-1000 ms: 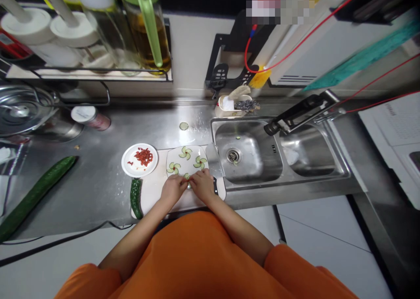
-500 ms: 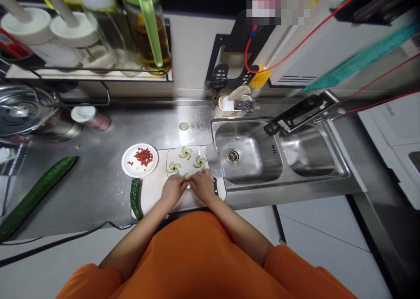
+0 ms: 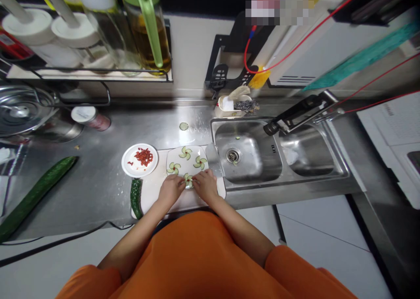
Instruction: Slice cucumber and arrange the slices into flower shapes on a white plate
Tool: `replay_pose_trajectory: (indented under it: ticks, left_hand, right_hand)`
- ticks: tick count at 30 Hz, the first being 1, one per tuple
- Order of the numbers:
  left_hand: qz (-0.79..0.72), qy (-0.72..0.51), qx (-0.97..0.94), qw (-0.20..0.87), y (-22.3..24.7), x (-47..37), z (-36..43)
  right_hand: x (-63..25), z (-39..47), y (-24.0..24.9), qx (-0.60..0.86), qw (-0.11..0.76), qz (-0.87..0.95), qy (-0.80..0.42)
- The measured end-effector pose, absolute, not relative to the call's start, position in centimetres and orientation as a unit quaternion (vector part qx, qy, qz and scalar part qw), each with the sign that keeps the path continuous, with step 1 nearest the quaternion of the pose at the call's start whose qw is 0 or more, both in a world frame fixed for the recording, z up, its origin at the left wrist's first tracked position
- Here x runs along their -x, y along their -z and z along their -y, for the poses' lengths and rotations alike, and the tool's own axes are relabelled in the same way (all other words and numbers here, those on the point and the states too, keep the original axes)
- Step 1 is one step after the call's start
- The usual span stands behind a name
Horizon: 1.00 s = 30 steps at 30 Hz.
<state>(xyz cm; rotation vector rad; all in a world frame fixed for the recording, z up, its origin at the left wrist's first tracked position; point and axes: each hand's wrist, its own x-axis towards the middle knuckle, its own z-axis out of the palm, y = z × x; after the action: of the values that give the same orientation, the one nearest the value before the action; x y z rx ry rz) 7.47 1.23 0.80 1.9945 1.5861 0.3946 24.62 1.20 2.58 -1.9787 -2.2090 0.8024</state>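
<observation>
A white square plate (image 3: 192,160) rests on a white cutting board (image 3: 153,194) and carries several pinwheels of cucumber slices with red centres. At its near edge, my left hand (image 3: 171,190) and my right hand (image 3: 206,187) are on either side of the nearest pinwheel of cucumber slices (image 3: 188,180). The fingers of both hands are bent and drawn together at the outer slices; the exact grip is partly hidden. A broad knife blade (image 3: 215,160) lies beside the plate, its handle mostly covered by my right hand. Left of the plate stands a round white plate (image 3: 126,163) of small red pieces.
A cut cucumber (image 3: 135,198) lies on the board's left end, and a whole cucumber (image 3: 39,196) farther left. One loose cucumber slice (image 3: 183,126) is behind the plate. The double sink (image 3: 249,176) adjoins on the right. A lidded pot (image 3: 62,128) and jar (image 3: 98,120) stand at back left.
My fingertips have moved apart from over the middle of the nearest pinwheel, so its red centre and slices show. My right hand shifted slightly right.
</observation>
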Motion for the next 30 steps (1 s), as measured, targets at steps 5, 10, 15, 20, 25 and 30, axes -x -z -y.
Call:
replay_pose_trajectory:
  ticks: [5, 10, 15, 20, 25, 30]
  left_hand:
    - [-0.612, -0.191, -0.714, 0.283, -1.1, -5.7, -0.5]
    - [-0.679, -0.232, -0.639, 0.277, -1.2, -3.5, 0.9]
    - [-0.748, -0.235, -0.526, 0.33, -1.0, -3.1, 1.6]
    - [-0.746, -0.229, -0.477, 0.404, -0.3, -4.0, 1.5]
    - [-0.732, -0.23, -0.477, 0.43, 0.8, -4.2, 1.3]
    - [-0.718, -0.258, -0.423, 0.489, 1.7, -4.1, 0.9]
  right_hand:
    - [-25.9, -0.7, -2.6, 0.666, 0.051, 0.7, -0.253]
    - [-27.7, 0.4, -2.5, 0.711, 0.069, 0.661, -0.232]
    - [-28.0, 0.9, -2.8, 0.75, 0.054, 0.618, -0.232]
    - [-27.3, 0.7, -3.2, 0.756, 0.024, 0.606, -0.249]
    - [-27.1, 0.7, -3.2, 0.759, 0.031, 0.604, -0.24]
    - [-26.6, 0.6, -3.0, 0.767, 0.025, 0.596, -0.236]
